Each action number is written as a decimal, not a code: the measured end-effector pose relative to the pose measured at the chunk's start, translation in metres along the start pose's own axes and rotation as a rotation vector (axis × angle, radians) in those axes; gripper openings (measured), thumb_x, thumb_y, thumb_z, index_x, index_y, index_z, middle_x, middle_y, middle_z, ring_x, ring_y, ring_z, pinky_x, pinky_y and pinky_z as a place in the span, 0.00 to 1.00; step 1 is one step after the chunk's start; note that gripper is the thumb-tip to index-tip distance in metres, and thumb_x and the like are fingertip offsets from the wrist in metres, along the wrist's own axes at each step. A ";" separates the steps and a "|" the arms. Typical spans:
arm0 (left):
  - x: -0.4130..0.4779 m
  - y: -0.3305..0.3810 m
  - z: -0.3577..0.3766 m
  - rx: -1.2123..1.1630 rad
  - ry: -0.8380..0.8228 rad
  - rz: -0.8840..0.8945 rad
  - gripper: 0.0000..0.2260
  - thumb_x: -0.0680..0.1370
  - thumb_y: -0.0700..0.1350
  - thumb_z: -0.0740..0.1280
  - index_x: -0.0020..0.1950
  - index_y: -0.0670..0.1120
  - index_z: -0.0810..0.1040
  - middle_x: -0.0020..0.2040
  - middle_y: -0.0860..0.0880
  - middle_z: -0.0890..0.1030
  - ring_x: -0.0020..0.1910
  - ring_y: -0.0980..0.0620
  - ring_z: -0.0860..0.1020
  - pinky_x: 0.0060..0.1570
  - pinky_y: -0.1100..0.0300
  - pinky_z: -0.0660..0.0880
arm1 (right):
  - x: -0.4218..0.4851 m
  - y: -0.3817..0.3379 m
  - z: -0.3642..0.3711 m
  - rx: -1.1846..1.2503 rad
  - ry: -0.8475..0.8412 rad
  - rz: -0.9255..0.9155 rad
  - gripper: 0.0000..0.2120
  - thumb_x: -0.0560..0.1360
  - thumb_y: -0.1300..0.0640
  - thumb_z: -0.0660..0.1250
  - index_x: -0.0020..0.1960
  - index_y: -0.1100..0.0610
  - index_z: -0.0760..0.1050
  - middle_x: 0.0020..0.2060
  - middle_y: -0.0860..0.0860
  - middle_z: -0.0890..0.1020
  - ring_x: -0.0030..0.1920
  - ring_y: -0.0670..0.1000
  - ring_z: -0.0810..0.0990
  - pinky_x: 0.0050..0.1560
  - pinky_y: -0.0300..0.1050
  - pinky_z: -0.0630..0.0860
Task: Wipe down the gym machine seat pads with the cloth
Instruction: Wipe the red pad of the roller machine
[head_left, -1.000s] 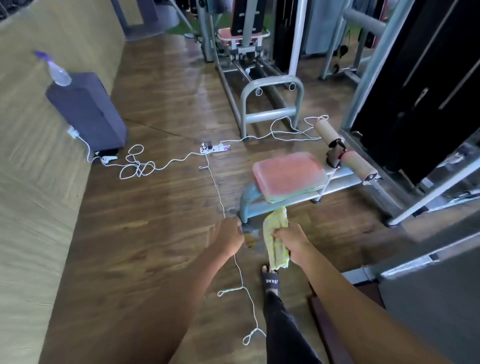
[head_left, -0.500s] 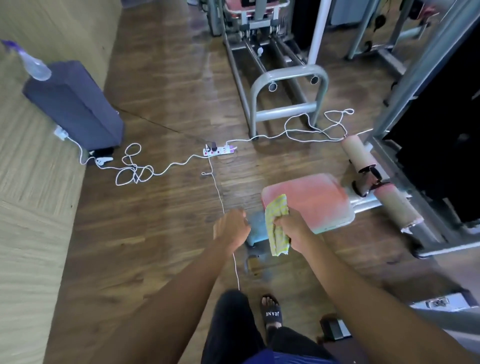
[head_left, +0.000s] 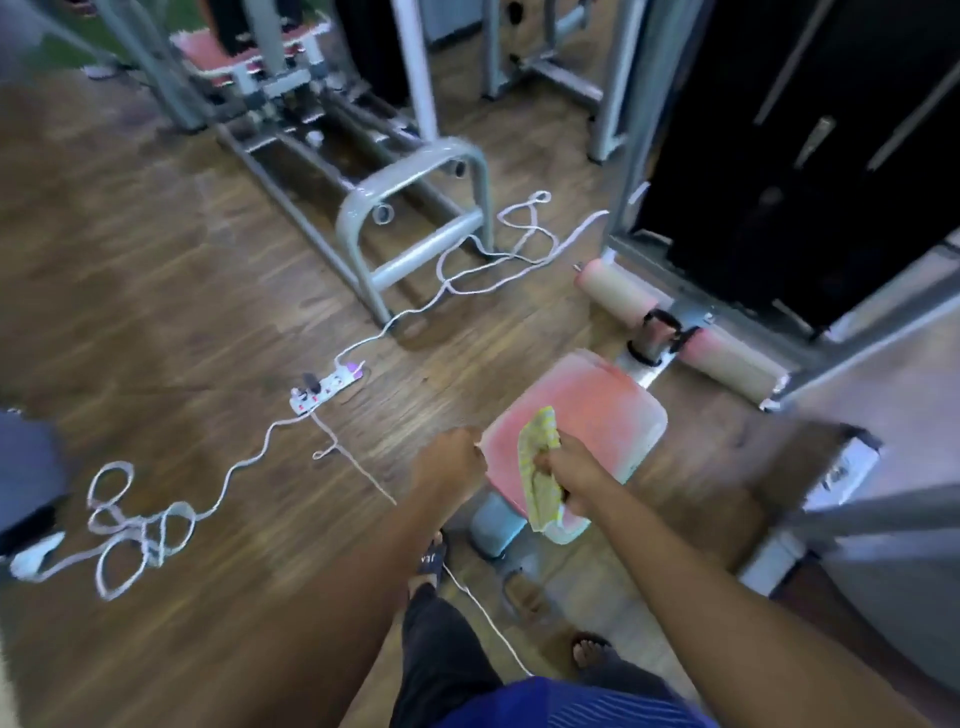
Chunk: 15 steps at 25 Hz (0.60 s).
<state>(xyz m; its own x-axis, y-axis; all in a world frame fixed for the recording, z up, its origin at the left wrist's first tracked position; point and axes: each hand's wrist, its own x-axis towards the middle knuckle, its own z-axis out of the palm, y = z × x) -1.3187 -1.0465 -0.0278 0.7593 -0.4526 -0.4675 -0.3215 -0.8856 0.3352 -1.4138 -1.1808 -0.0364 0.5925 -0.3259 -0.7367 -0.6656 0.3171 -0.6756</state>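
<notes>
A worn pink seat pad (head_left: 597, 410) sits low on a grey machine frame, just ahead of me. My right hand (head_left: 569, 467) is closed on a yellow-green checked cloth (head_left: 537, 467), which hangs over the pad's near edge. My left hand (head_left: 449, 460) is a closed fist at the pad's left edge; whether it grips the pad I cannot tell. Two tan foam rollers (head_left: 727, 358) lie beyond the pad. The frame is motion-blurred.
A white power strip (head_left: 324, 387) and looping white cable (head_left: 140, 530) trail across the wooden floor to the left. A grey tubular machine frame (head_left: 415, 218) stands ahead, with another pink seat (head_left: 234, 57) behind it. A black weight stack (head_left: 810, 156) fills the right. My sandalled feet (head_left: 431, 558) are below.
I have moved closer to the pad. My right hand with the cloth has gone from below the pad's front up onto its near edge, and my left hand has followed alongside.
</notes>
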 end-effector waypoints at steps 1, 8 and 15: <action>0.022 -0.005 -0.004 0.043 -0.062 0.070 0.17 0.76 0.41 0.59 0.62 0.49 0.78 0.61 0.45 0.81 0.60 0.42 0.78 0.57 0.50 0.76 | 0.007 -0.003 0.006 0.073 0.074 0.015 0.21 0.73 0.74 0.53 0.60 0.60 0.73 0.43 0.57 0.76 0.40 0.54 0.75 0.41 0.44 0.73; 0.097 0.003 -0.008 0.281 -0.266 0.454 0.18 0.78 0.41 0.60 0.66 0.48 0.75 0.64 0.43 0.78 0.61 0.41 0.77 0.59 0.52 0.74 | 0.027 0.019 0.027 0.258 0.428 0.121 0.24 0.74 0.73 0.56 0.68 0.61 0.70 0.52 0.55 0.77 0.53 0.55 0.77 0.56 0.49 0.75; 0.159 -0.019 0.105 0.395 -0.319 0.608 0.22 0.76 0.39 0.60 0.70 0.48 0.71 0.64 0.48 0.75 0.63 0.45 0.73 0.56 0.51 0.73 | 0.125 0.121 0.025 0.184 0.504 0.215 0.22 0.76 0.55 0.54 0.70 0.50 0.67 0.51 0.53 0.80 0.48 0.54 0.79 0.53 0.53 0.77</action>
<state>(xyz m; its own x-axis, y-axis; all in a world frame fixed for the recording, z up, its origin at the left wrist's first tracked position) -1.2515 -1.1128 -0.1941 0.2065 -0.8241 -0.5275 -0.8504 -0.4178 0.3198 -1.4092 -1.1613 -0.2115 0.1332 -0.6067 -0.7837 -0.6305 0.5583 -0.5393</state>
